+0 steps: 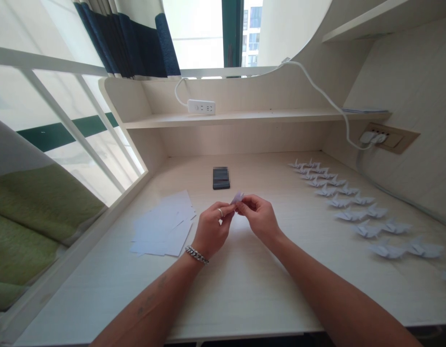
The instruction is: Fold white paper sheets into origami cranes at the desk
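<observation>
A small piece of folded white paper [237, 197] is pinched between my two hands above the middle of the desk. My left hand [214, 226], with a ring and a chain bracelet at the wrist, grips it from the left. Fingers of my right hand [259, 215] close on its right side. Much of the paper is hidden behind the fingertips, so its full shape does not show. To the left lies a loose pile of white paper sheets [161, 226]. Over on the right, several folded white paper cranes [349, 214] stand in two rows.
A dark phone-like object [221, 178] lies beyond my hands. On the back shelf [251, 116] sits a white power strip [201, 107], and a white cable [326, 94] runs to a wall socket [392, 138]. A railing [71, 113] and curtains border the left side.
</observation>
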`<action>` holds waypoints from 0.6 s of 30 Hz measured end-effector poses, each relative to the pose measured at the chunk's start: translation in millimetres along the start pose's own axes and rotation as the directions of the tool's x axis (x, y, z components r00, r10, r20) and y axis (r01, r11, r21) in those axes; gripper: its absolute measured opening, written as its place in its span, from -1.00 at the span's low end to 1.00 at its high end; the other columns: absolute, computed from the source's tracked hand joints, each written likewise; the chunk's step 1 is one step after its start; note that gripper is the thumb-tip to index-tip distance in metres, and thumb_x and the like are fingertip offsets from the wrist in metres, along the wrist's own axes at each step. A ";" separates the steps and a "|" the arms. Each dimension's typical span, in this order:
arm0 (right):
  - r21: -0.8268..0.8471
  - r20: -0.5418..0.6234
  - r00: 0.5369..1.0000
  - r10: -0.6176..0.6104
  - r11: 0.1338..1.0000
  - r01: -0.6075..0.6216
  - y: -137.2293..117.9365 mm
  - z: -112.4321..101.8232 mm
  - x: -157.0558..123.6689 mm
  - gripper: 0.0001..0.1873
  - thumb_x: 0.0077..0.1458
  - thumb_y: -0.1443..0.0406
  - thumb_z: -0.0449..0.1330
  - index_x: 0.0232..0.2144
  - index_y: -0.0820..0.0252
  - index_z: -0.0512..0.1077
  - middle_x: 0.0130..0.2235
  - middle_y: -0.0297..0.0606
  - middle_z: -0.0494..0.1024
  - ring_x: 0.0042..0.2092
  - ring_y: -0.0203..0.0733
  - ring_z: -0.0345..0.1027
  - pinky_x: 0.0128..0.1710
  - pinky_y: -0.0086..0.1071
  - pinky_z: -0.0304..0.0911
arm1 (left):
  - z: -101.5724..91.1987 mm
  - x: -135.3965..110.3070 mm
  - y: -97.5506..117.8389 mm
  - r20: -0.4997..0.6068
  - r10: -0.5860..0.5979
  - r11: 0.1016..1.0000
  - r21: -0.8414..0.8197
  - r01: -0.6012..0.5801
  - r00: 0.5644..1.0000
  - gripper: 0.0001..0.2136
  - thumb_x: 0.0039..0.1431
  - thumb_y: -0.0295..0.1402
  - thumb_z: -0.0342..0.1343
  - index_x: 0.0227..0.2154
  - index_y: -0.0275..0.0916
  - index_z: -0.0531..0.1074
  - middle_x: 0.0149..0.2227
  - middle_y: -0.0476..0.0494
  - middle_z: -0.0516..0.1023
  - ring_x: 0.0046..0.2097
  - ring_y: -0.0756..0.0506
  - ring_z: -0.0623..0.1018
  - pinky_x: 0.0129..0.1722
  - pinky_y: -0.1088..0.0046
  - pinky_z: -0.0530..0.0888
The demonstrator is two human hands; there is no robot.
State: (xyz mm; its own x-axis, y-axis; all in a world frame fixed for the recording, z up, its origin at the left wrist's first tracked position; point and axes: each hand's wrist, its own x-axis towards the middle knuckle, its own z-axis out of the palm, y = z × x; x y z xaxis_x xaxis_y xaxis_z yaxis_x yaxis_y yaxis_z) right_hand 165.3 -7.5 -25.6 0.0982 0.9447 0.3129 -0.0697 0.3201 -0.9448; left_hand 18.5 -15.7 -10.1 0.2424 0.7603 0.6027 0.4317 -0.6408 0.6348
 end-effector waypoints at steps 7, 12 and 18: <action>0.107 0.040 0.999 0.033 0.994 -0.037 5.4 -0.7 2.1 -0.72 -0.02 0.12 0.31 -0.38 0.23 0.48 -0.40 -0.23 0.56 -0.34 -0.17 0.46 -0.21 -0.22 0.43 | -0.6 -0.2 -1.4 -0.125 -0.146 0.989 -0.041 0.142 0.981 -0.80 0.07 -0.26 0.24 -0.31 -0.27 0.52 -0.36 -0.13 0.59 -0.39 -0.03 0.55 -0.36 0.46 0.53; 0.158 0.061 0.997 0.045 0.986 -0.054 5.6 1.3 0.5 -0.75 -0.05 0.15 0.33 -0.38 0.21 0.49 -0.40 -0.27 0.57 -0.32 -0.17 0.48 -0.20 -0.22 0.43 | -2.2 0.7 -0.6 -0.097 -0.062 0.998 0.003 0.063 0.993 -0.85 0.11 -0.32 0.21 -0.27 -0.21 0.57 -0.28 -0.12 0.61 -0.33 -0.03 0.56 -0.33 0.45 0.52; 0.124 0.035 0.999 0.039 0.991 -0.043 3.1 3.1 -1.3 -0.77 -0.05 0.16 0.33 -0.37 0.19 0.50 -0.39 -0.29 0.58 -0.31 -0.19 0.46 -0.29 -0.30 0.42 | -1.7 1.3 1.8 -0.103 -0.003 0.998 0.060 0.009 0.995 -0.86 0.15 -0.36 0.16 -0.26 -0.23 0.58 -0.27 -0.15 0.61 -0.32 -0.02 0.55 -0.34 0.48 0.51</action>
State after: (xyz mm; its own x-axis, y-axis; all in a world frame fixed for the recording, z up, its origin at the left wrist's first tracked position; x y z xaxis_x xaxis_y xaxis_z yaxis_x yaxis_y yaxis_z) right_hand 161.9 -7.5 -28.6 0.0611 0.9583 0.2790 -0.1967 0.2856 -0.9379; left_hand 18.1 -16.0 -7.4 0.1502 0.7473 0.6473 0.4854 -0.6261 0.6102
